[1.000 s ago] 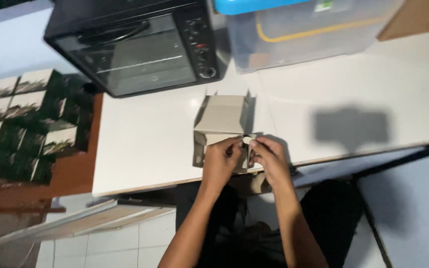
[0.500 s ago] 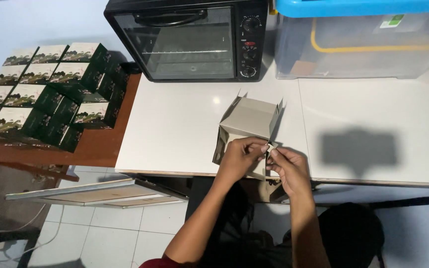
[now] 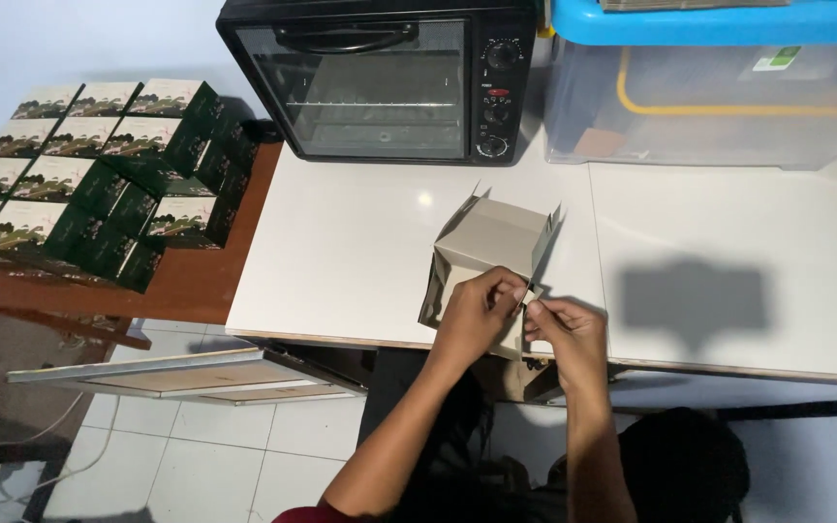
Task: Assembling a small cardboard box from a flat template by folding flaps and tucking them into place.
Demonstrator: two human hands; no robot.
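White desk [image 3: 341, 252] fills the middle, with a black toaster oven [image 3: 380, 77] at its far edge and a clear storage tub with a blue lid [image 3: 719, 87] just beside it. Off to the left, finished dark green boxes [image 3: 99, 174] sit in rows on a brown table [image 3: 196, 281]. Near the desk's front edge stands a half-folded grey cardboard box [image 3: 491, 242]. Left hand [image 3: 477, 315] and right hand [image 3: 569, 334] both have fingers pinched together on its near flap.
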